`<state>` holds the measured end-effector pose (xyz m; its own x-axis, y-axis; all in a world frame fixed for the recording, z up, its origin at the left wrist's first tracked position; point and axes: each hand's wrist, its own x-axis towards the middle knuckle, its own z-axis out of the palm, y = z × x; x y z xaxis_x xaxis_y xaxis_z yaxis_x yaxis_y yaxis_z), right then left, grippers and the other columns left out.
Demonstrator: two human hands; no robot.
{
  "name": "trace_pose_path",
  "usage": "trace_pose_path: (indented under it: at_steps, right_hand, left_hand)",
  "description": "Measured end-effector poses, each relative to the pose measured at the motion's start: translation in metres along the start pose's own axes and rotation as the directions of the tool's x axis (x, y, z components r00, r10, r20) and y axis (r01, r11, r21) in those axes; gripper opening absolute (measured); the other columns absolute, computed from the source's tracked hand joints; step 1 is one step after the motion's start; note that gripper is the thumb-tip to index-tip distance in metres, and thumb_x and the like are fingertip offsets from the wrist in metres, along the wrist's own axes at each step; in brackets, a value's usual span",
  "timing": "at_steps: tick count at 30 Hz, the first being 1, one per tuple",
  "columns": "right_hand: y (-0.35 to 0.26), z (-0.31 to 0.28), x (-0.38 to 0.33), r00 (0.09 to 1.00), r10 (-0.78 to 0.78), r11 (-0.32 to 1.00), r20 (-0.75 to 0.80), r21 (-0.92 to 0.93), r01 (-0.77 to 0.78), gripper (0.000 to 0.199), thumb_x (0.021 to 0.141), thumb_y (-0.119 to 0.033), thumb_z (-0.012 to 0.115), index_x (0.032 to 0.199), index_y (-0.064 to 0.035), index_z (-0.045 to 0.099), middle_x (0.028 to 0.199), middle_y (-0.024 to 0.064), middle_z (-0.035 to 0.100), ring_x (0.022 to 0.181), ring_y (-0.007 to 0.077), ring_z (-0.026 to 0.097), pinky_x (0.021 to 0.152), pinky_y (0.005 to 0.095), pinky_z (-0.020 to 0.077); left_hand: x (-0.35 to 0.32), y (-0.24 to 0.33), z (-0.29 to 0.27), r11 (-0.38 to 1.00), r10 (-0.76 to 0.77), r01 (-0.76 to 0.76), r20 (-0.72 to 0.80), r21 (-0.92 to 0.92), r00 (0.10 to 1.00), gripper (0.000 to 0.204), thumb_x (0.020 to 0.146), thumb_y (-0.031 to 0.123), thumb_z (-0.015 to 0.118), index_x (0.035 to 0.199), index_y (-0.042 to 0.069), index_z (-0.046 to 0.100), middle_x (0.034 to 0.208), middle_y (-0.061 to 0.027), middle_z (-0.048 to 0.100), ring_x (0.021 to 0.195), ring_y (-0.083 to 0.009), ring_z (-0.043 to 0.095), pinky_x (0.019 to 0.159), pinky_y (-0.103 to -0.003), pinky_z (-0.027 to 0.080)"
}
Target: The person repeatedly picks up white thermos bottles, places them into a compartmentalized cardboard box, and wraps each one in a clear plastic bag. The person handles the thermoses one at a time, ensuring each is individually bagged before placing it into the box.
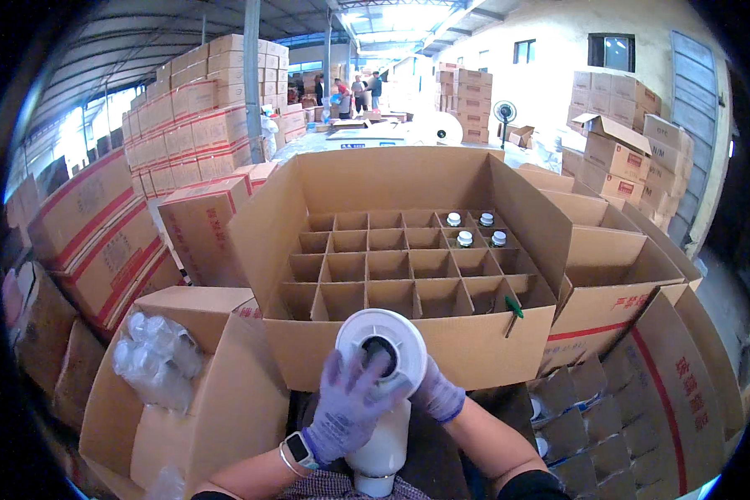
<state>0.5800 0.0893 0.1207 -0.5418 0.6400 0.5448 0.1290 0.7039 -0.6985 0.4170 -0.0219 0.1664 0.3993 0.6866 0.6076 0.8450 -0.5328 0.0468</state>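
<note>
"Nearest the camera sits a smooth white round piece with a ring-shaped face and a dark central hole, between the two hands. How would it handle?"

"Probably light, stiff and a little slippery, like hard plastic; its outer rim looks the surest hold."

"And the left hand, in its lavender glove?"

"Fingers apart, slightly bent, laid over the face and hole; whether they grip or merely rest, I can't tell. The lavender-gloved right hand is behind the right rim, fingertips hidden, so its closure is unclear too."

"Farther out?"

"Just below the left hand's fingers, a white tapered body, perhaps joined to the piece. Beyond both hands, an open brown cardboard box with a divider grid."
</note>
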Motion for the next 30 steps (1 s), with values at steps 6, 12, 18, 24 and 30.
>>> trace_pose_path:
  at_steps: [6,12,18,24,30]
  right_hand:
    - [-0.07,-0.006,0.013,0.986,-0.165,0.952,0.003,-0.262,0.16,0.057,0.087,-0.027,0.069,0.138,-0.0098,0.052,0.108,0.0197,0.069,0.098,0.0355,0.069,0.083,0.0433,0.0553]
    - [-0.007,0.014,0.009,0.996,-0.069,0.996,-0.058,-0.057,0.066,0.044,0.093,-0.019,0.061,0.134,-0.0053,0.053,0.119,0.0249,0.063,0.109,0.0398,0.063,0.09,0.0406,0.0527]
    - [-0.048,0.005,0.015,0.981,-0.162,0.952,-0.104,-0.277,0.128,0.064,0.084,-0.032,0.071,0.138,-0.0037,0.049,0.112,0.0199,0.068,0.102,0.0357,0.069,0.087,0.0415,0.0548]
    - [-0.001,0.008,0.001,0.997,0.042,0.966,0.072,0.25,-0.059,0.046,0.102,-0.029,0.052,0.142,-0.0076,0.048,0.138,0.011,0.056,0.117,0.024,0.061,0.1,0.0377,0.0526]
    - [-0.054,0.005,0.027,0.932,-0.233,0.913,-0.279,-0.394,0.11,0.063,0.084,-0.028,0.07,0.136,-0.0023,0.046,0.113,0.0223,0.063,0.091,0.0382,0.068,0.076,0.0411,0.0552]
  left_hand:
    - [-0.018,-0.019,-0.005,-0.38,-0.361,0.27,0.411,-0.885,0.837,0.1,0.089,0.051,0.071,0.157,0.002,0.018,0.154,-0.0153,0.033,0.143,-0.0263,0.035,0.118,-0.041,0.03]
    - [0.01,-0.004,-0.019,0.975,-0.146,0.121,-0.125,-0.187,0.981,0.094,0.078,0.045,0.079,0.149,0.003,0.035,0.151,-0.0247,0.034,0.14,-0.0448,0.033,0.116,-0.05,0.032]
    - [-0.013,-0.008,0.005,-0.035,-0.403,0.384,0.365,-0.923,0.839,0.088,0.077,0.04,0.083,0.145,0.002,0.042,0.151,-0.0246,0.034,0.141,-0.0393,0.035,0.114,-0.047,0.035]
    - [0.009,-0.031,0.007,0.96,0.076,-0.094,-0.076,-0.263,0.994,0.075,0.07,0.023,0.085,0.14,0.018,0.057,0.158,-0.0221,0.03,0.143,-0.0568,0.023,0.116,-0.058,0.032]
    - [-0.008,-0.021,0.041,0.104,-0.594,0.284,0.169,-0.953,0.786,0.057,0.097,0.039,0.065,0.137,0.0,0.053,0.122,-0.0092,0.065,0.112,-0.0175,0.06,0.097,-0.033,0.048]
